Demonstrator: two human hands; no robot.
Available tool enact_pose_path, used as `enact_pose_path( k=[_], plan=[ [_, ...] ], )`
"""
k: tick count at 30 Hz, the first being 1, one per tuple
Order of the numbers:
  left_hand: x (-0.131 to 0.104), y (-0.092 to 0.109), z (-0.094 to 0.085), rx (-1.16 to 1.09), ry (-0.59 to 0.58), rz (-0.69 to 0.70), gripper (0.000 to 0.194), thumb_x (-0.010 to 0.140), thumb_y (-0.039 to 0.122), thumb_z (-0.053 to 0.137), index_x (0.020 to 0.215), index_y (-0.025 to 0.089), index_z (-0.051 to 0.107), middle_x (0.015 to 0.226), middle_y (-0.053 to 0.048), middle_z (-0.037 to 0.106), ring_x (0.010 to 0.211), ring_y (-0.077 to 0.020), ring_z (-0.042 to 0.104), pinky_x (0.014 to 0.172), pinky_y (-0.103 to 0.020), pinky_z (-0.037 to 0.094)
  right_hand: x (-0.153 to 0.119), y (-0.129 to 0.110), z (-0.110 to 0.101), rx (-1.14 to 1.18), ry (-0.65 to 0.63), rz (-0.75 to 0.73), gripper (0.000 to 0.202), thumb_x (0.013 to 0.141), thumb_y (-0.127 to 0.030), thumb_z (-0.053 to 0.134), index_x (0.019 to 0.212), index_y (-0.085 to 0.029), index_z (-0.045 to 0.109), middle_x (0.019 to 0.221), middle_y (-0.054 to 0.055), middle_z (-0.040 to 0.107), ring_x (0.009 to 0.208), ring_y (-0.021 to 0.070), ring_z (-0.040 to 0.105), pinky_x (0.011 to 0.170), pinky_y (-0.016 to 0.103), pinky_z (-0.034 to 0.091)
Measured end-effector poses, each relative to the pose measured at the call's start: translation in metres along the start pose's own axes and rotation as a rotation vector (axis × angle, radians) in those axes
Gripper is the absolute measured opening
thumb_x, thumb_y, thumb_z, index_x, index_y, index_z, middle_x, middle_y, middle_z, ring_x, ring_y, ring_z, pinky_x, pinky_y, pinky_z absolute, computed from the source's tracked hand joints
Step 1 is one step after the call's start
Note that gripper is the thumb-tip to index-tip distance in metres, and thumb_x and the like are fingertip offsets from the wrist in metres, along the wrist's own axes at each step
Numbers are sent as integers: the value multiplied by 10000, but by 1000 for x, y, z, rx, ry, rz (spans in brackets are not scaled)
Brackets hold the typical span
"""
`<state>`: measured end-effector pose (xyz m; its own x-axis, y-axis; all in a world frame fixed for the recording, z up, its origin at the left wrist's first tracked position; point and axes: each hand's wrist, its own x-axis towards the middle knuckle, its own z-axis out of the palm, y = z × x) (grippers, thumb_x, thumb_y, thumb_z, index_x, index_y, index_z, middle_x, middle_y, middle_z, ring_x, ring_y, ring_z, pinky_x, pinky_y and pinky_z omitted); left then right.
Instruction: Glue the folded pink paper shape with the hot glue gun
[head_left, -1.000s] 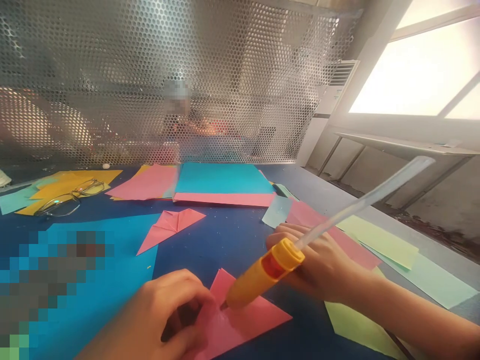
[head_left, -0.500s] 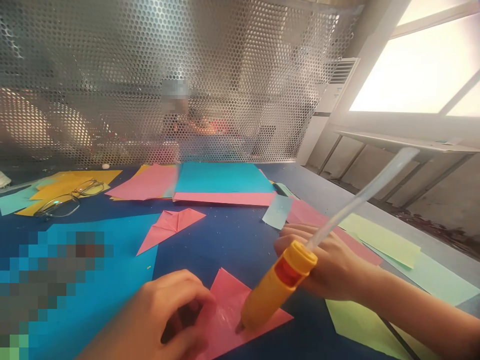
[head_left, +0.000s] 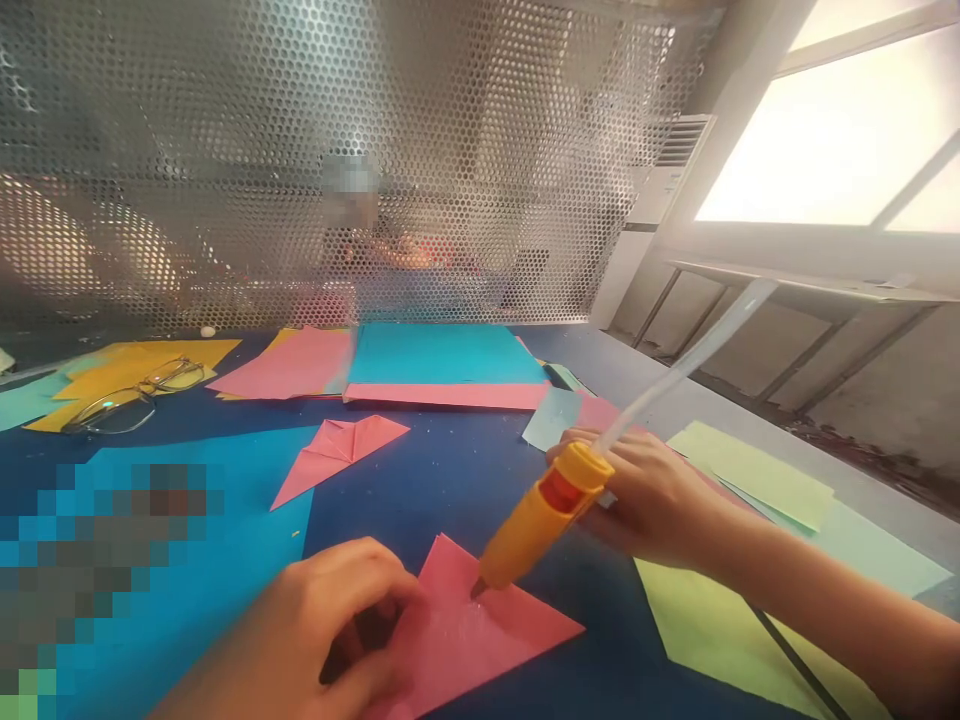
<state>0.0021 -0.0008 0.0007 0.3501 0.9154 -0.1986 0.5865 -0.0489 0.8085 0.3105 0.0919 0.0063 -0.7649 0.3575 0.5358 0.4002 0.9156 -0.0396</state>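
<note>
A yellow hot glue gun [head_left: 525, 530] is in my right hand [head_left: 637, 490], fingers wrapped around its grip. Its nozzle points down at a folded pink paper [head_left: 487, 640], and a clear glue stick [head_left: 686, 365] juts from its back end. A shiny smear of glue shows on the paper near the nozzle. My left hand [head_left: 337, 620] pinches the paper's left edge between thumb and fingers. Farther off lies a second folded pink paper [head_left: 341, 450], partly over a large blue sheet [head_left: 255, 470].
Stacked blue and pink paper [head_left: 450, 355] lies at the table's back, before a perforated metal screen [head_left: 450, 150]. Glasses [head_left: 124, 410] rest on yellow sheets at left. Green sheets [head_left: 757, 470] and a black cord [head_left: 795, 655] are at right. Behind the screen sits another person [head_left: 360, 220].
My right hand has moved the glue gun up and away across the pink paper, the nozzle shifting toward its upper part. My left hand stays in place on the paper.
</note>
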Motion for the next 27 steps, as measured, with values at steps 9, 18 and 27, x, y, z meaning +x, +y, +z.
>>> enact_pose_path(
  k=[9, 18, 27],
  plan=[
    [1, -3, 1, 1, 7, 12, 164, 851, 405, 643, 937, 322, 756, 1018, 56, 726, 801, -130, 631, 691, -199, 495, -4, 8, -7, -93, 31, -26, 193, 1064, -363, 607, 1030, -182, 666, 868, -8, 668, 666, 116, 626, 600, 256, 557],
    [1, -3, -1, 2, -8, 7, 159, 836, 388, 670, 951, 333, 765, 1033, 65, 728, 801, -119, 623, 700, -182, 499, 2, 2, -13, -109, 169, 20, 216, 1060, -395, 607, 1009, -189, 650, 875, -5, 670, 658, 112, 622, 580, 245, 552],
    [1, -3, -1, 6, -8, 7, 178, 839, 415, 653, 956, 338, 763, 1038, 68, 730, 838, -123, 647, 697, -184, 499, 4, 4, -12, -197, 97, -99, 308, 1061, -457, 590, 934, -181, 641, 711, -55, 594, 548, 94, 555, 518, 228, 498]
  ],
)
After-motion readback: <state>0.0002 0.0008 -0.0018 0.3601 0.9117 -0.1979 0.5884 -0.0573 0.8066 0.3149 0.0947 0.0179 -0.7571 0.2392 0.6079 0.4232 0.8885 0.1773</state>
